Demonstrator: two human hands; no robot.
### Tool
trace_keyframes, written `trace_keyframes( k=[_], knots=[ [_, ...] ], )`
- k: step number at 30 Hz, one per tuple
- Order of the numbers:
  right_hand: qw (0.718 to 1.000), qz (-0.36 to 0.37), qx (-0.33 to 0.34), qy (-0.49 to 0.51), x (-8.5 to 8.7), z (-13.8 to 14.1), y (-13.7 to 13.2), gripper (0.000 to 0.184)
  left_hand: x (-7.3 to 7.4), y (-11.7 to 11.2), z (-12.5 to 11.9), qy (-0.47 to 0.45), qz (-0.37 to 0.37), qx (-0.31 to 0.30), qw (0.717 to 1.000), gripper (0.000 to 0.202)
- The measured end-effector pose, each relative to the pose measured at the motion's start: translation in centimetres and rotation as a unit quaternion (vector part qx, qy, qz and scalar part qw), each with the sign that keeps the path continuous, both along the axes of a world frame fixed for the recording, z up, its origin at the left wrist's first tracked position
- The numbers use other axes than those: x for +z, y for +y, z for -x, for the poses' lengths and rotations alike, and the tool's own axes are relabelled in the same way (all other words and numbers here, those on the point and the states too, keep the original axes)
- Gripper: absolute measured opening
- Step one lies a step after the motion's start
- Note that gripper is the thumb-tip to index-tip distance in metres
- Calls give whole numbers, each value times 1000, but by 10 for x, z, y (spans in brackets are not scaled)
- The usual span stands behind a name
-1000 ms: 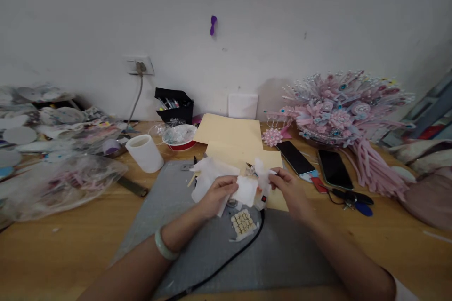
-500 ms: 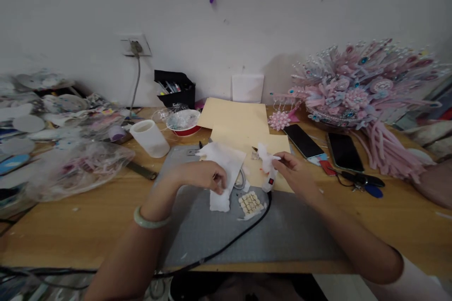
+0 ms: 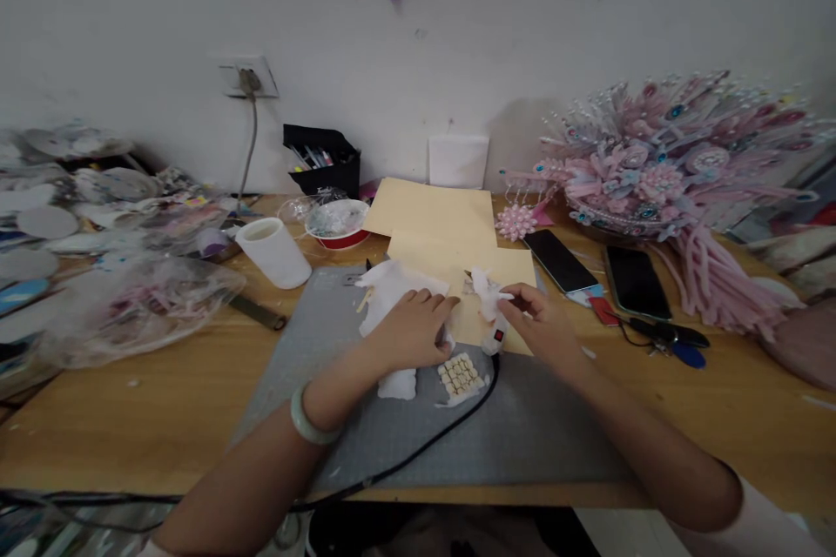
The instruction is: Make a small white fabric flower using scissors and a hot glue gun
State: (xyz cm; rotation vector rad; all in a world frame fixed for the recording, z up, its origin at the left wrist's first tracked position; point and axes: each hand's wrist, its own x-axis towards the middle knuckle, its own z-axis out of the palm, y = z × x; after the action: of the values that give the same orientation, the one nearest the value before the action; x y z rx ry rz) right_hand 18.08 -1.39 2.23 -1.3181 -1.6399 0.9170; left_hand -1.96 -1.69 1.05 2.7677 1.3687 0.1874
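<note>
My right hand (image 3: 536,318) is closed in a pinch on a small white cut-out piece (image 3: 484,289), perhaps felt or fabric. Just below that piece is a white glue gun (image 3: 495,338) with a red switch and a black cord; the piece hides part of it. Over a white sheet (image 3: 395,287) with an uneven edge, my left hand (image 3: 418,329) reaches right, fingers bent and the thumb apart from them. Nothing held shows in it. A cream block of small beads or tiles (image 3: 460,376) lies on the grey cutting mat (image 3: 522,435) below both hands.
Yellow card sheets (image 3: 431,213) lie behind the hands. A white cylinder (image 3: 274,252), a red-rimmed bowl (image 3: 338,224) and a black pen holder (image 3: 323,161) stand left. Two phones (image 3: 637,280), keys and a pink beaded headdress (image 3: 653,165) are right. Plastic bags (image 3: 144,305) crowd the left.
My left hand has moved right and slightly up across the white sheet, closer to the glue gun. My right hand stays nearly in place with the white piece. The view has shifted slightly.
</note>
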Motion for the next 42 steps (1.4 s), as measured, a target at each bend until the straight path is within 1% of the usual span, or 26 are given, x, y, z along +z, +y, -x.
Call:
trace_keyframes(
  k=[3,5,9,12,14,16,19,21,23,24,25,26,27,28,29,30,31,32,33,34,35,36,40,42],
  knots=[
    [1000,-7,0,-17,1,0,-1,16,2,2,6,12,10,-3,1000,61],
    [1000,-12,1,-26,1,0,-1,15,3,6,12,24,12,7,1000,59],
    [999,-24,5,-33,0,-1,-1,13,8,12,22,58,-3,49,997,43],
    [999,-25,13,-33,-1,-2,-1,13,11,12,21,57,-31,60,996,28],
    [999,-24,15,-36,-2,-2,-1,12,10,11,17,42,-30,52,997,30],
    [999,-26,13,-38,-2,-2,-1,11,6,11,13,30,-8,45,998,35],
    [999,-25,16,-30,-1,-1,-1,11,0,14,10,9,42,31,999,25],
    [1000,-7,23,6,1,-1,-2,11,-2,15,8,-26,70,26,997,17],
    [993,47,45,97,4,-1,-4,14,-2,15,4,-113,101,49,987,14],
    [981,90,65,158,6,-2,-7,16,-2,14,2,-181,128,71,972,14],
    [962,138,94,215,8,-2,-9,19,-1,12,-2,-265,164,94,946,14],
    [940,184,123,261,10,-2,-12,21,-1,9,-6,-356,206,114,904,16],
    [920,222,148,287,11,-2,-15,24,0,6,-11,-442,248,128,852,18],
    [909,243,168,293,11,-1,-17,25,0,3,-16,-521,282,136,794,20],
    [910,247,172,286,10,0,-19,25,0,-1,-21,-585,309,138,737,22],
    [918,238,166,271,9,2,-20,24,0,-5,-25,-628,328,138,692,24],
    [928,224,155,253,7,4,-21,22,0,-8,-29,-655,344,137,658,27],
    [937,215,143,236,5,6,-20,21,0,-10,-32,-679,345,141,633,31],
    [943,209,135,221,3,7,-20,20,1,-12,-34,-693,342,145,618,36],
    [946,206,131,211,0,8,-19,21,1,-13,-35,-703,334,149,609,41],
    [948,207,131,204,-2,9,-18,21,1,-14,-36,-710,323,150,607,45],
    [949,206,134,198,-3,10,-17,23,1,-15,-36,-712,311,148,612,48],
    [957,189,139,170,-7,9,-13,25,1,-19,-37,-703,266,136,646,56],
    [962,186,117,165,-5,9,-12,23,1,-21,-37,-702,268,130,646,56]
  ],
)
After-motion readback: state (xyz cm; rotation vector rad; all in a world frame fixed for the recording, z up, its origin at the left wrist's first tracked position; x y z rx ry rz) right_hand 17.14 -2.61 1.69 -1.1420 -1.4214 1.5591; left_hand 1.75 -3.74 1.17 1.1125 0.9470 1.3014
